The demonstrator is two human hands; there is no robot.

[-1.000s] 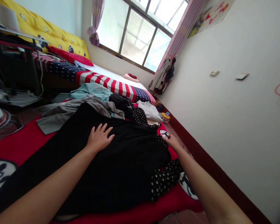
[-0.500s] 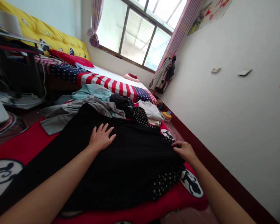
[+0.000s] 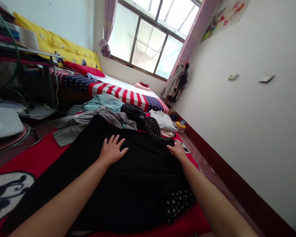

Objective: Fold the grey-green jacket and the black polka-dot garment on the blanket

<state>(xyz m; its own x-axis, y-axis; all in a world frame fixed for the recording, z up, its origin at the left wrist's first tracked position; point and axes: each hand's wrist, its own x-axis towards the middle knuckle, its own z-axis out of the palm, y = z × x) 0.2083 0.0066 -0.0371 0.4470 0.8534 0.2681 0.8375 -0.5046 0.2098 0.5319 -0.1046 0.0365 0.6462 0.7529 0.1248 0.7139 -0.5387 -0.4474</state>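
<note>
garment (image 3: 133, 184) in black, spread over red blanket (image 3: 45, 149), a hand at its middle and another at its side

the garment covers most of the blanket's middle and reaches toward the near edge; dotted trim (image 3: 179, 202) shows near the right edge. the left hand (image 3: 112, 151) lies open on the black fabric, palm down, fingers spread. the right hand (image 3: 176, 149) touches the garment's side near the blanket's right edge, fingers bent; whether it pinches the fabric i cannot tell.

clothes crowd the far edge: grey cloth (image 3: 74, 125) at the far left corner, meeting the garment, teal cloth (image 3: 103, 102) behind it, a dark bundle (image 3: 133, 113) beside that, then dotted cloth (image 3: 153, 127) and white clothing (image 3: 162, 120) toward the far right corner. just past that corner is a yellow stool (image 3: 180, 125) with a small blue item (image 3: 182, 122) on it. beyond the heap, a bed (image 3: 124, 93) carries a red pillow (image 3: 85, 69) and a folded pile (image 3: 142, 86). left of the blanket are a white chair seat (image 3: 6, 123) and a desk (image 3: 45, 52) stacked with books.

what looks like a pale tub (image 3: 74, 110) shows behind the grey cloth; its inside is hidden.
</note>
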